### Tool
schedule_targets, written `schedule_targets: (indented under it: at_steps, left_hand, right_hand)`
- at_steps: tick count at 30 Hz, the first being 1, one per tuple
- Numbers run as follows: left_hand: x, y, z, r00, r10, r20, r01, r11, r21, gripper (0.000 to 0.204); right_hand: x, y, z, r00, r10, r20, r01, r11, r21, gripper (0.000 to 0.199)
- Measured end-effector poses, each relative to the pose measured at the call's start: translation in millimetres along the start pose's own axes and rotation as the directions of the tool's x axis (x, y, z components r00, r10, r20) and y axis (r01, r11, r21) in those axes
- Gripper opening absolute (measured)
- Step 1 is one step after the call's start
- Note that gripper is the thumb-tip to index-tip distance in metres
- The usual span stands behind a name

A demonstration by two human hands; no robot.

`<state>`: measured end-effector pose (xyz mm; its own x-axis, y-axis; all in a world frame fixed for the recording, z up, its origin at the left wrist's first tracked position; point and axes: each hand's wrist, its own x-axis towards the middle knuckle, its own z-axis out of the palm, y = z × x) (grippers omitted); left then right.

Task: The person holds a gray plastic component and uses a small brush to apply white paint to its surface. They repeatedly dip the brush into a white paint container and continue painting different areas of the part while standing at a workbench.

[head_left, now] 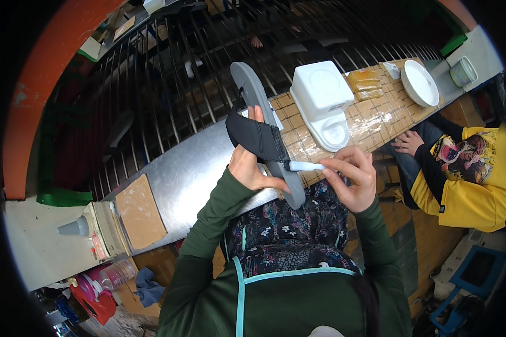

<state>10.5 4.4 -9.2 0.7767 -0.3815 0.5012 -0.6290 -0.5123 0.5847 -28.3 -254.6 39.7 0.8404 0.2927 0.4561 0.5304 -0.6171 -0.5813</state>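
A sandal with a grey sole [257,84] and a wide black strap [256,136] is held up in front of me, its sole slanting from upper left to lower right. My left hand [243,168] grips it, fingers passing under the strap and thumb lying along the sole's near end. Between the thumb and fingers of my right hand [353,180] is a slim white brush-like tool [307,166]. Its dark tip meets the sandal where the strap joins the sole edge; the tip's exact kind is too small to tell.
Beyond my hands, a white plastic holder [320,90] with a small round cup stands on a taped cardboard sheet [371,121]. Amber blocks [365,84] and a white bowl [420,83] are farther right. Metal rollers [168,84] run behind. A person in yellow [472,180] sits at right.
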Motion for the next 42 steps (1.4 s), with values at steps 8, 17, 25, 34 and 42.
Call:
schedule_targets:
  at_steps: [8, 17, 25, 34, 42]
  left_hand:
    - [2, -5, -3, 0.998, -0.023, 0.057, 0.027, 0.998, -0.065, 0.163]
    - [5, -1, -1, 0.999, 0.023, 0.041, -0.019, 0.994, -0.110, 0.161]
    - [6, 1, -7, 0.999, 0.016, 0.028, -0.013, 0.995, -0.098, 0.162]
    - [7, -2, -9, 0.995, 0.039, 0.086, -0.029, 0.993, -0.116, 0.164]
    - [7, -2, -6, 0.993, 0.036, 0.115, -0.015, 0.983, -0.181, 0.164]
  right_hand:
    - [1, 4, -3, 0.999, -0.041, 0.011, 0.041, 0.999, 0.015, 0.020]
    - [7, 2, -1, 0.996, -0.009, -0.084, 0.014, 0.998, 0.058, 0.021]
    - [10, 4, -4, 0.996, -0.083, -0.029, 0.083, 0.996, 0.008, 0.021]
    - [18, 11, -10, 0.986, -0.166, 0.031, 0.166, 0.986, 0.007, 0.021]
    - [19, 13, -5, 0.993, -0.117, -0.023, 0.118, 0.991, 0.057, 0.022]
